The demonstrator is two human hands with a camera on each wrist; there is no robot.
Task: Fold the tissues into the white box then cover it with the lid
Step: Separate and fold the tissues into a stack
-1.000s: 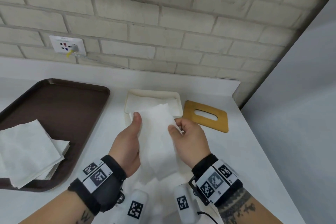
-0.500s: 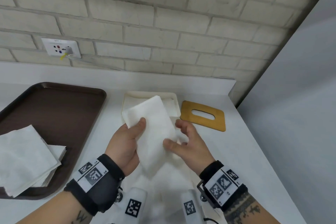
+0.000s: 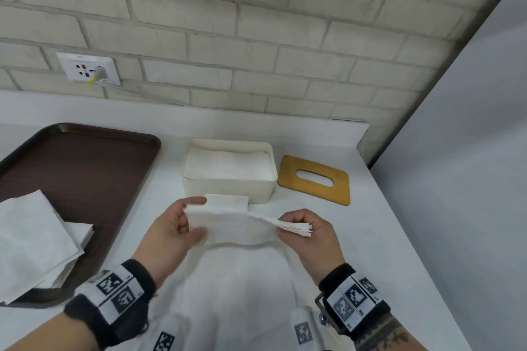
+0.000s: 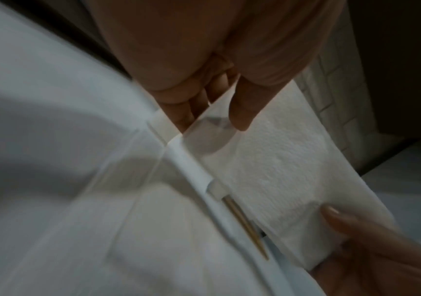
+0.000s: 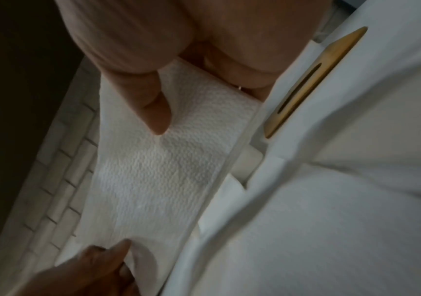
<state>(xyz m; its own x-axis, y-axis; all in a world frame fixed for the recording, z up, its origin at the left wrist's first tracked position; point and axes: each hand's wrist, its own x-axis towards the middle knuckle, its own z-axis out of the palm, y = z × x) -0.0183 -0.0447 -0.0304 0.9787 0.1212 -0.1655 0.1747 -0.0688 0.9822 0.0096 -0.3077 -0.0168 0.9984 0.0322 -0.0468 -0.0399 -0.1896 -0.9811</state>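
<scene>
A folded white tissue (image 3: 236, 226) hangs level between my two hands, just in front of the white box (image 3: 228, 189). My left hand (image 3: 182, 225) pinches its left end between thumb and fingers. My right hand (image 3: 299, 226) pinches the layered right end. The wrist views show the same tissue (image 4: 282, 166) (image 5: 158, 170) with a thumb on top at each end. The box stands open with tissues lying inside it. The wooden lid (image 3: 313, 179), with an oval slot, lies flat to the right of the box. A small folded piece of tissue (image 3: 226, 202) sits against the box's front wall.
A brown tray (image 3: 85, 168) at the left holds a stack of unfolded tissues (image 3: 34, 242). A large white sheet (image 3: 236, 288) lies on the counter under my hands. The brick wall with a socket (image 3: 88, 70) is behind; the counter's edge runs down the right.
The tissue was held lengthwise, pointing toward the box; now it is turned crosswise, folded narrower, and stretched between both hands. My hands have moved apart and nearer to me.
</scene>
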